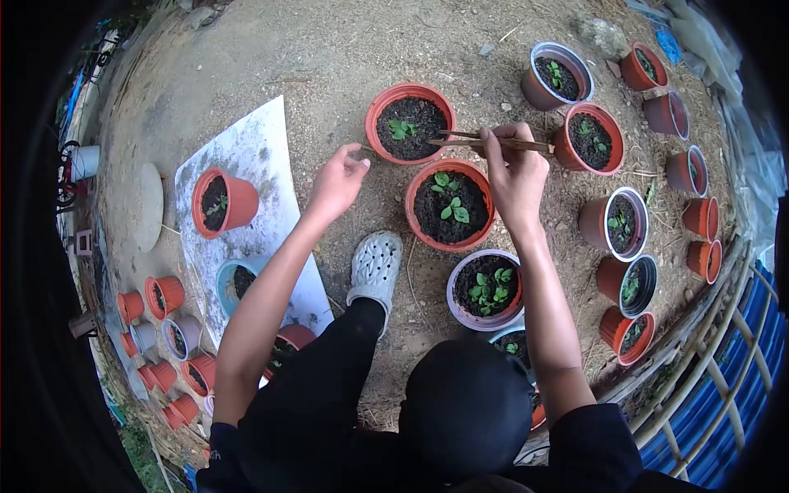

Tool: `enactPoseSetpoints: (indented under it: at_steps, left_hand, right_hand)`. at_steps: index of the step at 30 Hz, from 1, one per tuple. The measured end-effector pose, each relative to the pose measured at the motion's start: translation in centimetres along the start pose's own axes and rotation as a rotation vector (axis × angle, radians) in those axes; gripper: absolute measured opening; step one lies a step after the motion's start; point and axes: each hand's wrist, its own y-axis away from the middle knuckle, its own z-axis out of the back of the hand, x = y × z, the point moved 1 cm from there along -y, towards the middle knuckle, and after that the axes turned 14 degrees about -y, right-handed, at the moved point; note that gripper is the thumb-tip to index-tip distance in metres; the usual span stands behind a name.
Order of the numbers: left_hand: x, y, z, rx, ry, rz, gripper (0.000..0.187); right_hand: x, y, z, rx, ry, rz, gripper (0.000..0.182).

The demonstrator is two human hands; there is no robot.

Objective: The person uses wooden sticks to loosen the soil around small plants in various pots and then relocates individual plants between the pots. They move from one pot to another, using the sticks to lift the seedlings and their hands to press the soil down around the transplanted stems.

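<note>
My right hand (516,168) is closed around long brown tweezers (514,144). Their two tips are slightly apart and point left, over the right side of an orange pot (376,111) of dark soil with a small green seedling (401,129). Just left of that pot is my left hand (337,181), thumb and index finger apart, with nothing visible held. Below the tweezers stands a second orange pot (411,218) with several leafy seedlings (450,197). Nearer to me, a pale purple-white pot (457,308) holds a fuller plant (491,292).
On the left, a stained white sheet (275,156) carries an orange pot (238,204) and a light blue pot (226,283). Several potted seedlings line the right, beside a bamboo fence (715,374). My shoe (376,267) rests between sheet and pots. More pots stand lower left.
</note>
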Motion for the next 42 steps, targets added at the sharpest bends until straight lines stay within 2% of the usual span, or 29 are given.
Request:
enactPoseSetpoints:
  at_steps: [2, 3, 7, 9, 13, 16, 20, 25, 29, 30, 32, 34, 36, 38, 39, 42]
  left_hand:
    - [-0.9, -1.0, -1.1, -0.119, -0.040, -0.009, 0.052]
    - [-1.1, -1.4, -1.4, -0.134, -0.036, 0.002, 0.056]
    - [1.0, -3.4, -4.1, -0.090, 0.111, 0.044, 0.056]
    - [1.2, -3.2, -4.9, 0.008, 0.391, 0.081, 0.053]
    - [0.4, -2.1, -5.2, -0.011, 0.552, 0.077, 0.048]
    - [0.0, -2.2, -5.2, -0.042, 0.639, 0.100, 0.041]
    - [0.1, -2.9, -5.0, -0.007, 0.577, 0.098, 0.041]
    - [0.0, -2.8, -4.8, -0.006, 0.580, 0.095, 0.036]
    - [-0.1, -2.9, -4.8, -0.006, 0.574, 0.105, 0.037]
    - [-0.2, -2.9, -4.8, -0.033, 0.593, 0.106, 0.035]
    - [-0.2, -2.8, -4.7, -0.058, 0.613, 0.111, 0.032]
    - [-0.1, -2.8, -4.7, 0.006, 0.547, 0.111, 0.037]
    - [-0.1, -2.8, -4.7, 0.004, 0.568, 0.110, 0.037]
    - [-0.2, -2.9, -4.9, 0.001, 0.588, 0.107, 0.037]
    - [-0.3, -2.9, -4.9, 0.000, 0.577, 0.114, 0.037]
    - [-0.1, -2.8, -4.8, -0.001, 0.570, 0.118, 0.037]
  right_hand:
    - [-1.3, -1.0, -1.8, 0.078, 0.072, 0.014, 0.014]
    - [-1.5, -1.3, -2.2, 0.137, 0.190, -0.090, 0.014]
    - [-2.7, -1.5, -2.4, 0.073, 0.116, 0.007, 0.015]
    - [-2.7, -1.9, -2.6, 0.080, 0.137, 0.024, 0.014]
    - [-2.7, -2.4, -2.8, 0.119, 0.109, 0.030, 0.012]
    - [-2.3, -3.3, -2.6, 0.080, 0.230, 0.063, 0.012]
    - [-4.3, -4.1, -4.7, 0.225, 0.115, 0.097, 0.012]
    - [-4.3, -4.5, -7.1, 0.253, -0.005, 0.122, 0.014]
    - [-3.8, -5.0, -5.7, 0.149, 0.132, 0.076, 0.015]
    - [-4.1, -5.0, -4.9, 0.101, 0.161, 0.139, 0.015]
    - [-2.9, -4.6, -3.2, 0.061, 0.200, 0.070, 0.015]
    - [-2.1, -3.9, -2.3, 0.033, 0.166, 0.048, 0.015]
    - [-1.5, -3.4, -2.5, 0.026, 0.174, 0.077, 0.014]
    - [-1.2, -3.2, -3.1, 0.106, 0.273, 0.101, 0.014]
    - [-0.4, -3.0, -3.4, 0.121, 0.315, 0.048, 0.014]
    - [0.1, -2.7, -4.6, 0.092, 0.189, 0.094, 0.015]
